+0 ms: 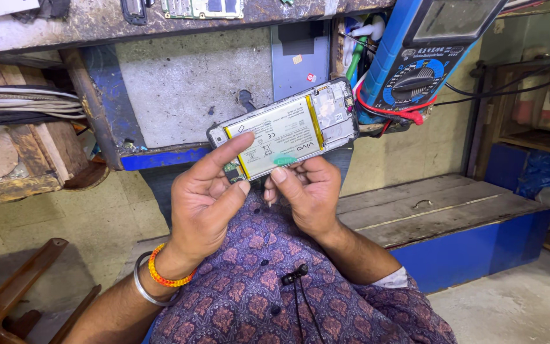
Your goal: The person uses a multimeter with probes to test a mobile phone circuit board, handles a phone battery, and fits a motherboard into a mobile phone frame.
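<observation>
Both hands grip an opened smartphone (284, 130), back cover off, above the lap.
Left hand (208, 194) pinches its lower end; right hand (307, 191) supports the edge. A blue multimeter (415, 57) stands just behind; workbench (179, 83) beyond.

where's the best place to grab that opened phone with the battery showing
Probably by the long edges of the opened phone, coming from below as the left hand and right hand do. It lies flat with its open back up, so the thin metal frame gives firm grip, while the white battery and exposed board stay untouched.
</observation>
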